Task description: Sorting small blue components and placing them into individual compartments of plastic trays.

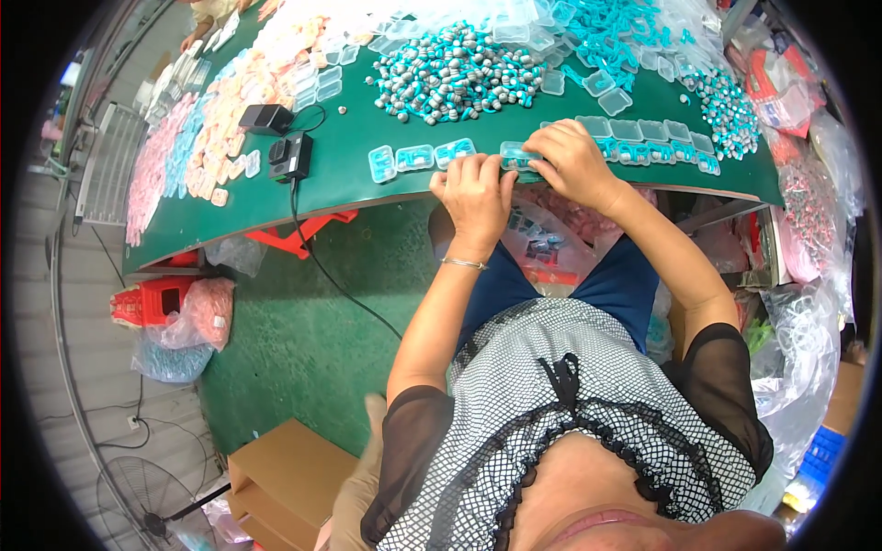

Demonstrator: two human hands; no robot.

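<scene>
A small clear plastic case [517, 150] with turquoise pieces in it sits at the table's front edge, between my two hands. My right hand [577, 167] bends over its right side, fingers and thumb closed on it. The curled fingers and thumb of my left hand [474, 200] are at its left corner; the exact grip is partly hidden. Left of it lie three filled cases, among them a middle case [413, 158]. To the right runs a row of filled cases [657, 153] with lids raised. Behind the hands is a heap of grey-and-turquoise pieces [457, 73].
The green table [349, 138] also bears peach pieces [230, 115], turquoise pieces [611, 37] and small capped pieces [721, 110]. A black device [290, 158] trails a cable off the edge. Bags [808, 211] crowd the right; a cardboard box [289, 477] stands on the floor.
</scene>
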